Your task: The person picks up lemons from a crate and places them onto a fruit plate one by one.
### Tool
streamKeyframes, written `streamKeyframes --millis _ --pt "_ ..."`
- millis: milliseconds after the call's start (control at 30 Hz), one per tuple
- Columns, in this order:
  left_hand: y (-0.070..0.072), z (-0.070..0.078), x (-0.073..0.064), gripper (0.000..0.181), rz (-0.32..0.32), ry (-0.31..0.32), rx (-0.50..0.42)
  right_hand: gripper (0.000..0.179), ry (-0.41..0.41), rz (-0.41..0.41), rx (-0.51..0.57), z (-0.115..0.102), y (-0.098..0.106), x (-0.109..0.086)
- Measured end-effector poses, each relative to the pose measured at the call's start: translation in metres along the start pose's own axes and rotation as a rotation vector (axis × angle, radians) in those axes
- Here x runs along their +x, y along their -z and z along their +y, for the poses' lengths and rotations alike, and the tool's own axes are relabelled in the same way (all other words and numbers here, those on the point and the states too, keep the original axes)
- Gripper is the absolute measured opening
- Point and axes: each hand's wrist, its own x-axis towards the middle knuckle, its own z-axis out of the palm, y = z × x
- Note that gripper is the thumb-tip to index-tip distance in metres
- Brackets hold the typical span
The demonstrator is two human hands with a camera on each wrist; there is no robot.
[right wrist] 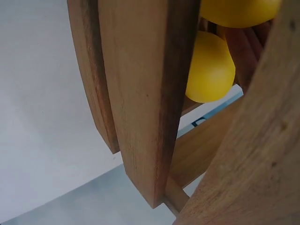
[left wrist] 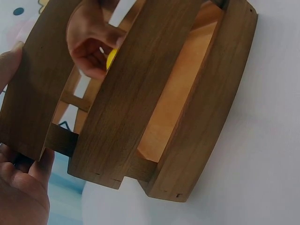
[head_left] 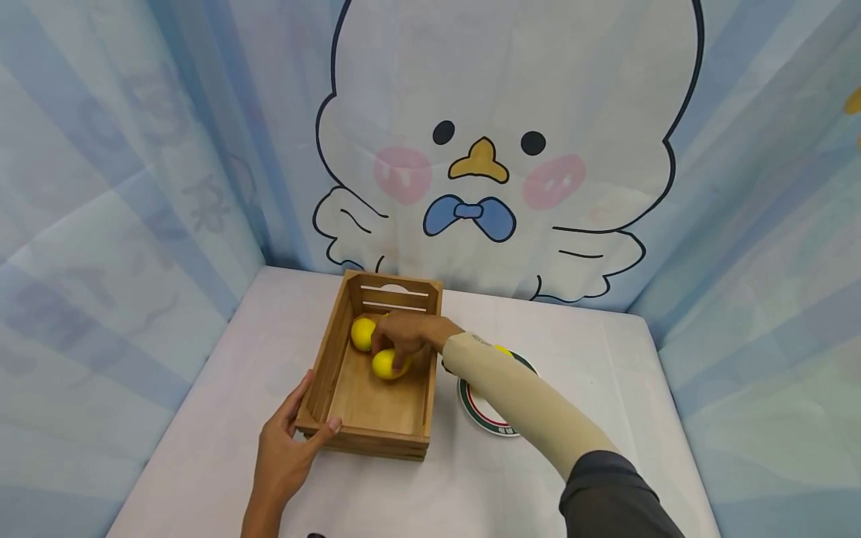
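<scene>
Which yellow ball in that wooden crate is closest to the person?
The front yellow ball, with the right hand on it. The rear yellow ball sits farther back and more to the left in the wooden crate.

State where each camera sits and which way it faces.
Head: on the head, facing forward and down at the wooden crate; left hand and right hand show.
Left wrist: on that wrist, facing the crate's slatted wall; both hands show.
Right wrist: on that wrist, facing crate slats and yellow balls; some fingers show.
Head and right wrist share the balls.
</scene>
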Motion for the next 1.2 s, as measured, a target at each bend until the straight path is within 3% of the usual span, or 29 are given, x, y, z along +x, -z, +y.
streamKeyframes --millis 267,567,800,1200 --pt "0.000 0.000 0.000 0.087 0.001 0.007 0.000 0.052 0.071 0.065 0.106 0.001 0.001 -0.001" --pt "0.001 0.001 -0.001 0.087 0.000 0.002 -0.006 0.048 0.118 0.137 0.139 -0.005 0.001 -0.002" --pt "0.001 0.001 -0.001 0.087 -0.004 -0.011 -0.004 0.047 0.115 0.183 0.172 -0.009 0.001 -0.007" --pt "0.000 0.003 -0.002 0.088 0.001 -0.010 0.021 0.054 0.122 0.348 0.195 -0.020 0.002 -0.026"
